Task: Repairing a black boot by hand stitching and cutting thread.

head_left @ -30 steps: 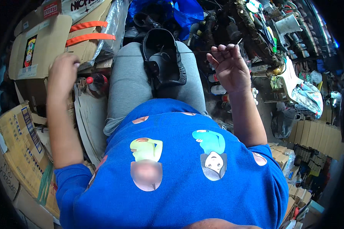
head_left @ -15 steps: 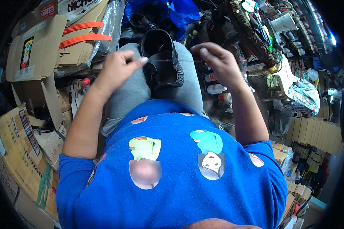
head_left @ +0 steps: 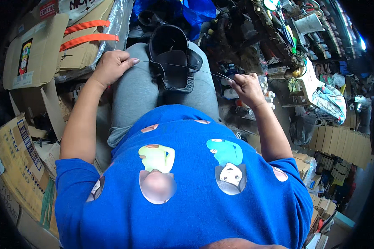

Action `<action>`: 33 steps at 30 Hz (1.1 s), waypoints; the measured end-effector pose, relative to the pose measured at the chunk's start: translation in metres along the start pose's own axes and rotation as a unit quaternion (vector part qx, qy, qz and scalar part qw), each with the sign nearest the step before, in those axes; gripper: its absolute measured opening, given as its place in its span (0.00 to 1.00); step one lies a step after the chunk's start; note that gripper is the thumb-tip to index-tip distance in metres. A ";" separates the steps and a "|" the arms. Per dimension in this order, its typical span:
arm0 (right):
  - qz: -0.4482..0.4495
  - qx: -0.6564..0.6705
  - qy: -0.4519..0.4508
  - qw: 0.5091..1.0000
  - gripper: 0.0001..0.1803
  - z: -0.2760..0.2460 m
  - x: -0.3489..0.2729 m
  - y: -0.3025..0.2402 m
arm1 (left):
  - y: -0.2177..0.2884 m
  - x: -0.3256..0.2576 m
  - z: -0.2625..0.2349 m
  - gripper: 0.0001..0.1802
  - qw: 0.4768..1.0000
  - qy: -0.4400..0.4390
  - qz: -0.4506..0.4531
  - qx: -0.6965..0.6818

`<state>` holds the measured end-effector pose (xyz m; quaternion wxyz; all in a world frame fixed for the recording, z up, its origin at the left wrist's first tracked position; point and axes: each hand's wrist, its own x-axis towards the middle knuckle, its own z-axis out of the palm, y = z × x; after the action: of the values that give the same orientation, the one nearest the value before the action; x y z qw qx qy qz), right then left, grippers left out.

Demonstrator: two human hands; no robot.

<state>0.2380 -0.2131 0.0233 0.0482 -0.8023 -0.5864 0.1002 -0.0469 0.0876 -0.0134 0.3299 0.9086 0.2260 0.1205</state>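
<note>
A black shoe, its opening facing up, is held between my knees on grey trousers. A thin thread runs across it, drawn out nearly straight to both sides. My left hand, beyond my left knee, pinches one end of the thread between thumb and finger. Off to the right of the shoe, my right hand is closed on the other end. A slim pale strand or tool sticks out from its fingers; which of these it is I cannot tell.
Cardboard boxes crowd the left side, with orange straps on one. Blue plastic lies beyond the shoe. Several bottles stand on the floor at the right, below a cluttered bench.
Both hands have moved apart and slightly down in the picture, drawing the thread out to each side. The shoe has shifted slightly, and its flap now lies toward the right.
</note>
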 end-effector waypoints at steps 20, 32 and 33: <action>-0.190 0.511 -0.204 0.813 0.12 -0.150 0.053 -0.139 | 0.175 0.072 -0.139 0.29 0.620 -0.525 0.107 -0.574; -0.144 0.715 -0.080 0.679 0.08 -0.129 0.052 -0.063 | 0.143 0.057 -0.008 0.21 0.840 -0.195 0.116 -0.493; -0.093 0.622 -0.021 0.777 0.08 -0.131 0.047 -0.071 | 0.138 0.059 -0.010 0.18 0.850 -0.180 0.107 -0.483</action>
<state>0.2142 -0.1414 0.1596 0.5335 -0.5365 -0.4691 0.4554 0.0467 0.0283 0.0882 0.7473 0.6589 -0.0229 0.0834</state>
